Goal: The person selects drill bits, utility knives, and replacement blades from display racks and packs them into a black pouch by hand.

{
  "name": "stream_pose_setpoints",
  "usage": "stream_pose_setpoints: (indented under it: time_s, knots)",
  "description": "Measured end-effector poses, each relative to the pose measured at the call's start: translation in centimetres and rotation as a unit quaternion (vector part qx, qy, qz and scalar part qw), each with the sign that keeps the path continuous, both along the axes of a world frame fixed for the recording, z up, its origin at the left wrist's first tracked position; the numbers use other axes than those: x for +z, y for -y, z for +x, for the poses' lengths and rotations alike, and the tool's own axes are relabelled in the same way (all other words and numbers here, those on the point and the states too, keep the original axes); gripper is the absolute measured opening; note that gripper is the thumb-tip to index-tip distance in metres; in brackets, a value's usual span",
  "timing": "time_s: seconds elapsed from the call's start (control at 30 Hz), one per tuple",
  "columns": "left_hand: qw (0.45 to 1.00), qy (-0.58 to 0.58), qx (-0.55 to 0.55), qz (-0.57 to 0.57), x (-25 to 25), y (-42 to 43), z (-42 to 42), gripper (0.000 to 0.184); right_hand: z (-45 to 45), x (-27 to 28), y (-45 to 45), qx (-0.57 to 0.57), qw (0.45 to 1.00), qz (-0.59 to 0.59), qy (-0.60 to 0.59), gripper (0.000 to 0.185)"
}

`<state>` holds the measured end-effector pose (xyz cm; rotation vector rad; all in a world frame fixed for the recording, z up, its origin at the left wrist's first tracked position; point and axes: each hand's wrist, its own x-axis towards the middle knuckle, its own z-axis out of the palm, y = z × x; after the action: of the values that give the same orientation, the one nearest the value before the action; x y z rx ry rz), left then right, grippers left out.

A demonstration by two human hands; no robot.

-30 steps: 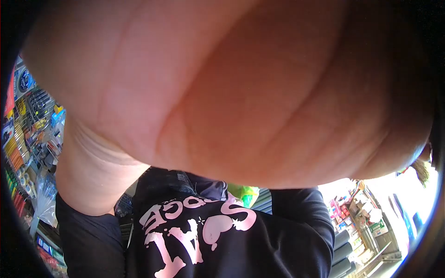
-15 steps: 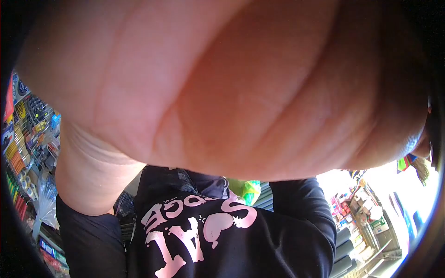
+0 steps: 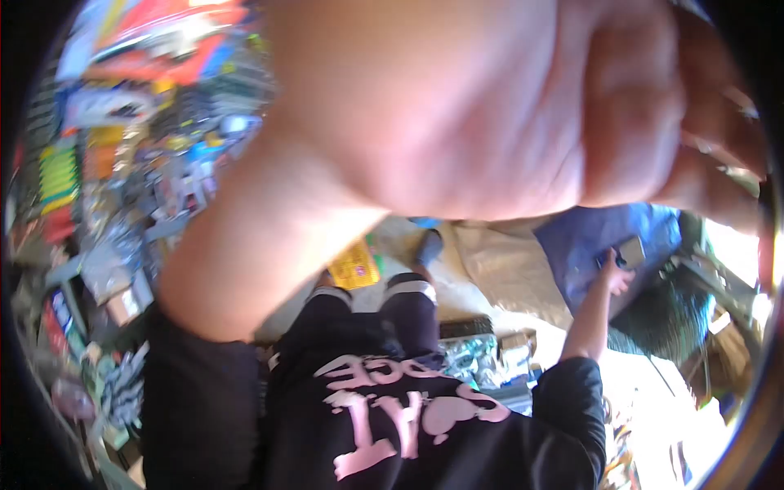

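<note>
At far left, shelves (image 3: 153,237) carry blurred goods, too many and too smeared to count; one stack of green and yellow pieces (image 3: 59,178) stands out.

Next comes the first of two hands, the left hand (image 3: 506,106), its bare forearm rising from a black sleeve (image 3: 200,400). It looms across the top, palm to the camera, open with the fingers partly bent and small gaps between them. Whether its fingertips touch anything cannot be told.

Below it are one yellow packet (image 3: 356,266), two trouser legs (image 3: 408,317) with one white band each, and one black top (image 3: 384,441) with pink lettering. Right of the legs, clear-wrapped packs (image 3: 482,359) lie in a group, uncounted, and one tan sheet (image 3: 506,265) spreads beyond them.

Farther right, the right hand (image 3: 618,280) grips one small boxy object (image 3: 630,252), fingers closed around its near side. The object is over one blue sheet (image 3: 584,245), near one bundle of dark green bristles (image 3: 670,314).

Compared with the earlier frames, the left hand covers less of the view and shows its separate fingers; the legs, yellow packet, blue sheet and right hand with its object have come into sight.
</note>
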<state>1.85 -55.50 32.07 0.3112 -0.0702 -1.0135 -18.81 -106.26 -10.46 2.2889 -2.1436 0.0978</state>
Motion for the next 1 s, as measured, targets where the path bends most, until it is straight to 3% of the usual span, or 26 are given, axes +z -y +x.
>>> stream_pose_setpoints:
  time_s: [0.03,0.07,0.1,0.13,0.17,0.2,0.23,0.27,0.3,0.33,0.37,0.4,0.47,0.53,0.6,0.67,0.73,0.77,0.8,0.87,0.9,0.93,1.0]
  knots:
    - [0.999,-0.032,0.004,-0.024,1.1,-0.1,0.0,0.069,-0.2,-0.7,0.2,0.005,1.0,-0.01,0.004,0.113]
    - [0.998,-0.047,0.005,-0.032,1.8,-0.4,-0.5,0.069,-0.6,0.3,-1.4,0.106,0.993,0.026,0.042,0.102]
    - [1.0,-0.03,0.005,0.008,1.9,-0.9,-1.5,0.069,-0.7,0.5,-3.7,0.294,0.948,-0.049,0.114,0.081]
    - [0.992,0.062,-0.006,0.109,0.0,-1.9,-3.1,0.058,0.0,1.2,-6.9,0.402,0.89,0.034,0.212,0.063]
    - [0.924,0.231,-0.049,0.3,-2.8,-4.1,-5.9,0.048,0.5,5.7,-14.0,0.432,0.826,0.177,0.317,0.026]
    - [0.78,0.397,-0.122,0.469,-5.4,-6.9,-8.9,0.037,0.8,2.6,-16.8,0.442,0.713,0.37,0.4,0.016]
    - [0.66,0.463,-0.189,0.561,-7.7,-9.3,-12.6,0.026,1.0,8.4,-23.8,0.522,0.669,0.396,0.349,0.011]
    - [0.684,0.399,-0.157,0.589,-7.1,-11.2,-15.7,0.027,0.7,12.0,-28.4,0.403,0.579,0.657,0.267,0.011]
    - [0.672,0.416,-0.109,0.603,-11.2,-13.8,-19.8,0.031,-2.3,6.3,-30.6,0.431,0.469,0.708,0.304,0.031]
    - [0.712,0.424,-0.061,0.556,-11.8,-16.3,-22.2,0.035,-5.3,0.6,-32.7,0.44,0.346,0.761,0.329,0.056]
    - [0.746,0.381,-0.043,0.545,-9.3,-18.9,-23.6,0.043,-3.3,9.6,-37.6,0.467,0.328,0.802,0.176,0.073]
    - [0.702,0.412,0.034,0.58,-9.5,-21.0,-25.2,0.049,-1.7,12.8,-43.4,0.445,0.202,0.86,0.15,0.076]
    - [0.737,0.321,0.158,0.574,-9.8,-24.6,-26.6,0.054,1.4,19.1,-50.5,0.543,0.207,0.793,0.185,0.066]
    - [0.699,0.315,0.309,0.563,-8.4,-28.3,-26.6,0.051,5.2,24.1,-56.0,0.579,0.183,0.77,0.195,0.062]
    - [0.62,0.38,0.325,0.605,-5.3,-33.4,-26.4,0.057,8.3,27.6,-61.6,0.638,0.21,0.69,0.269,0.053]
    - [0.528,0.461,0.357,0.617,-4.1,-38.5,-26.0,0.059,10.6,30.6,-66.2,0.433,0.229,0.813,0.316,0.057]
    - [0.5,0.499,0.367,0.605,-5.3,-43.6,-26.2,0.055,11.7,32.1,-70.0,0.43,0.111,0.814,0.374,0.077]
    - [0.489,0.514,0.365,0.603,-5.5,-46.0,-26.4,0.055,11.1,33.3,-71.7,0.396,0.191,0.805,0.399,0.089]
    - [0.477,0.528,0.365,0.6,-5.3,-48.2,-26.5,0.055,10.4,34.8,-73.9,0.398,0.188,0.807,0.393,0.089]
    - [0.534,0.505,0.346,0.583,-4.2,-52.3,-27.1,0.058,9.1,37.4,-78.5,0.399,0.183,0.816,0.376,0.09]
    - [0.562,0.489,0.336,0.576,-3.4,-54.1,-27.5,0.06,7.7,39.0,-81.1,0.419,0.223,0.791,0.386,0.075]
    - [0.561,0.508,0.336,0.56,-2.5,-56.0,-27.8,0.06,7.4,38.4,-82.8,0.422,0.183,0.805,0.374,0.045]
    - [0.56,0.548,0.33,0.527,-0.7,-59.6,-27.8,0.059,6.1,38.7,-85.7,0.441,0.235,0.796,0.341,0.019]
